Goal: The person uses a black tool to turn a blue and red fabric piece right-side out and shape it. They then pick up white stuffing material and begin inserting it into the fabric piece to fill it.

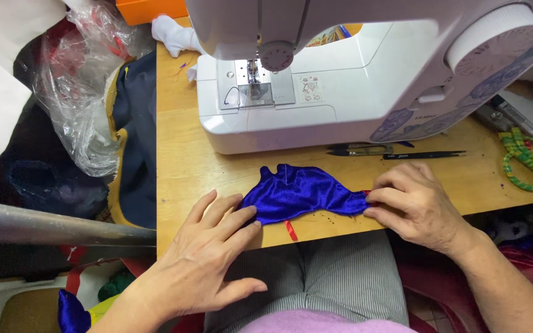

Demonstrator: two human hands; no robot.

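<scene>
You're in a cramped home sewing corner: white sewing machine (340,68) on a wooden tabletop (192,166), snips (359,149) beside it, fabric scraps (75,311) and plastic bags (81,86) piled alongside.

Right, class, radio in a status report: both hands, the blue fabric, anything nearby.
Left hand flat on blue satin piece. Right hand pinching its right end. Red ribbon beneath. Sewing machine behind; snips alongside.
</scene>
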